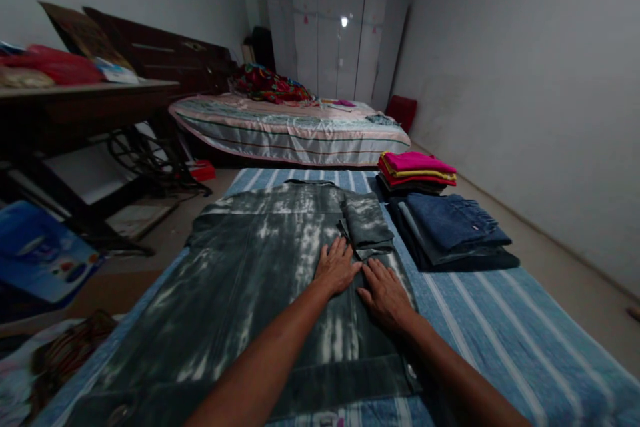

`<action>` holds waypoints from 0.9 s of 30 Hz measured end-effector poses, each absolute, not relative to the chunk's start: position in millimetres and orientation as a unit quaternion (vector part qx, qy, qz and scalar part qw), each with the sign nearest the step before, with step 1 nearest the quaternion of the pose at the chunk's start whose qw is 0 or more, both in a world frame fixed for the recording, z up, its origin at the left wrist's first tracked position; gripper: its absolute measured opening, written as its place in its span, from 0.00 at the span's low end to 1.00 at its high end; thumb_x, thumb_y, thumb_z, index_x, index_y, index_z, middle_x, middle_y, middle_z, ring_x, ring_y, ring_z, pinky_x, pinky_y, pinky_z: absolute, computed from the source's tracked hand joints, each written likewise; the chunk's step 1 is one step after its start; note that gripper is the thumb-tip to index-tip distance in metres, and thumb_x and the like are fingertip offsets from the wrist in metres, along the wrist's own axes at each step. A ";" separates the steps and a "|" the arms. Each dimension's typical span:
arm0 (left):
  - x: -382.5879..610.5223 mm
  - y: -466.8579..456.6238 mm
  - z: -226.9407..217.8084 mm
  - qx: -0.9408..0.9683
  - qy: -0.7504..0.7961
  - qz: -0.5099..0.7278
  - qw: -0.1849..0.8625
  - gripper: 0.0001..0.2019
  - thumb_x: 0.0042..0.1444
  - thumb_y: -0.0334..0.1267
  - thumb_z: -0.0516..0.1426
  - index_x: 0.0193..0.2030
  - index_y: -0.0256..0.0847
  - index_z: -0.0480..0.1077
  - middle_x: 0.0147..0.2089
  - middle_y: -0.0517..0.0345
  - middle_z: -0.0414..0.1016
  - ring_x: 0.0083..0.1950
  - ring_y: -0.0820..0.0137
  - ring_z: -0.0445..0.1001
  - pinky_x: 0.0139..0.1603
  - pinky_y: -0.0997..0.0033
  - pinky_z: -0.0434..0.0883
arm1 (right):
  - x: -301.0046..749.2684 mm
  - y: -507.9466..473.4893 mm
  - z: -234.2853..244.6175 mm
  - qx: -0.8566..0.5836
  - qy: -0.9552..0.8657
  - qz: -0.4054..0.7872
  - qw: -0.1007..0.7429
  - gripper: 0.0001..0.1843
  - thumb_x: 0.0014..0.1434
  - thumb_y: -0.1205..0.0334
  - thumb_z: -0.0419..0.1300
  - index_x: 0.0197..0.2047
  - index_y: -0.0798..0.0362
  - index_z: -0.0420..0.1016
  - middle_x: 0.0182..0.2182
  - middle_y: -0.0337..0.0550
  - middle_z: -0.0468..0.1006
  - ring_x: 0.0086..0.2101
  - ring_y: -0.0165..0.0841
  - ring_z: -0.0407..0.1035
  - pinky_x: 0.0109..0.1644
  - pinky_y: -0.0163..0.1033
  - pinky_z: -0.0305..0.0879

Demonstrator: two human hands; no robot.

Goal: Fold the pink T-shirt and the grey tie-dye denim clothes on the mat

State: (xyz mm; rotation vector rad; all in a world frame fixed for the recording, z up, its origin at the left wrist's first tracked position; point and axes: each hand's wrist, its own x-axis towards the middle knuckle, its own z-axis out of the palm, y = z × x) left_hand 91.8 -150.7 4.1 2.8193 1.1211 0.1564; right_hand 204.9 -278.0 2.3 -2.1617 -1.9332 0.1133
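Observation:
A dark green denim jacket (260, 267) with pale bleached streaks lies spread flat, back side up, on a blue striped sheet (480, 320). Its right sleeve (367, 220) is folded over onto the back. My left hand (337, 268) rests palm down on the jacket just below that sleeve, fingers stretched forward. Beside it, my right hand (385, 293) also lies flat near the jacket's right edge, fingers extended. Neither hand grips anything. At the bottom, the jacket's waistband (345, 380) shows.
To the right sit folded jeans (453, 223) and, behind them, a stack of folded red, yellow and pink clothes (417, 167). A bed (300, 130) stands beyond. At left are a treadle sewing table (95, 93) and a blue box (45, 253).

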 end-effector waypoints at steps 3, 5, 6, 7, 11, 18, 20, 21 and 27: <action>90.3 -152.3 5.1 0.929 0.361 0.065 0.050 0.27 0.65 0.51 0.43 0.65 0.39 0.58 0.71 0.42 0.50 0.72 0.56 0.44 0.67 0.45 0.47 | 207.4 -278.3 -2.9 -0.736 -0.661 0.029 0.143 0.29 0.64 0.55 0.52 0.65 0.56 0.60 0.65 0.54 0.57 0.64 0.45 0.50 0.64 0.55 0.49; 89.1 -153.6 7.4 0.930 0.358 0.066 0.053 0.27 0.65 0.52 0.43 0.64 0.40 0.59 0.71 0.41 0.50 0.72 0.56 0.45 0.67 0.45 0.47 | 210.2 -277.8 -6.6 -0.737 -0.657 0.020 0.158 0.27 0.64 0.55 0.52 0.64 0.55 0.62 0.64 0.54 0.59 0.63 0.45 0.52 0.64 0.55 0.50; 88.6 -154.1 8.9 0.930 0.359 0.062 0.055 0.27 0.65 0.52 0.43 0.64 0.40 0.59 0.71 0.41 0.50 0.72 0.56 0.45 0.67 0.45 0.47 | 212.3 -277.5 -8.1 -0.738 -0.654 0.017 0.166 0.26 0.64 0.55 0.52 0.63 0.54 0.63 0.63 0.54 0.60 0.63 0.45 0.53 0.63 0.55 0.51; 88.4 -154.4 10.6 0.930 0.360 0.058 0.058 0.27 0.65 0.52 0.43 0.65 0.40 0.59 0.71 0.41 0.50 0.72 0.56 0.44 0.67 0.44 0.46 | 215.0 -277.2 -9.0 -0.739 -0.651 0.016 0.176 0.25 0.64 0.55 0.52 0.62 0.54 0.64 0.63 0.54 0.62 0.62 0.45 0.55 0.63 0.54 0.52; 92.8 -154.9 18.7 0.925 0.368 0.037 0.082 0.28 0.64 0.54 0.44 0.65 0.40 0.59 0.72 0.41 0.49 0.73 0.55 0.43 0.67 0.43 0.45 | 232.0 -277.2 -6.4 -0.736 -0.615 0.059 0.278 0.18 0.59 0.59 0.55 0.51 0.54 0.74 0.54 0.53 0.72 0.56 0.43 0.64 0.59 0.48 0.58; 118.4 -164.2 26.5 0.883 0.458 0.031 0.100 0.30 0.61 0.57 0.46 0.60 0.38 0.66 0.70 0.38 0.52 0.71 0.49 0.46 0.64 0.35 0.46 | 270.1 -267.8 7.6 -0.823 -0.410 0.113 0.376 0.18 0.53 0.58 0.58 0.46 0.56 0.75 0.41 0.52 0.77 0.45 0.43 0.71 0.50 0.44 0.64; 120.9 -167.3 23.9 0.881 0.462 0.044 0.090 0.30 0.61 0.57 0.46 0.59 0.36 0.67 0.70 0.37 0.52 0.71 0.49 0.45 0.64 0.35 0.45 | 277.5 -260.0 9.2 -0.836 -0.362 0.143 0.387 0.18 0.50 0.58 0.61 0.44 0.56 0.76 0.34 0.49 0.78 0.39 0.41 0.73 0.44 0.41 0.66; 120.9 -168.5 22.1 0.883 0.459 0.050 0.084 0.30 0.61 0.57 0.45 0.59 0.36 0.67 0.70 0.37 0.52 0.72 0.50 0.45 0.65 0.35 0.45 | 280.2 -256.0 9.6 -0.838 -0.341 0.164 0.393 0.17 0.49 0.58 0.62 0.43 0.55 0.76 0.29 0.46 0.78 0.35 0.39 0.73 0.39 0.38 0.66; 116.1 -172.8 13.9 0.887 0.449 0.090 0.063 0.29 0.62 0.56 0.45 0.58 0.36 0.68 0.69 0.38 0.54 0.71 0.50 0.46 0.65 0.36 0.45 | 285.7 -245.0 14.6 -0.802 -0.266 0.314 0.433 0.07 0.46 0.62 0.63 0.23 0.56 0.71 0.12 0.35 0.66 0.16 0.29 0.63 0.20 0.32 0.55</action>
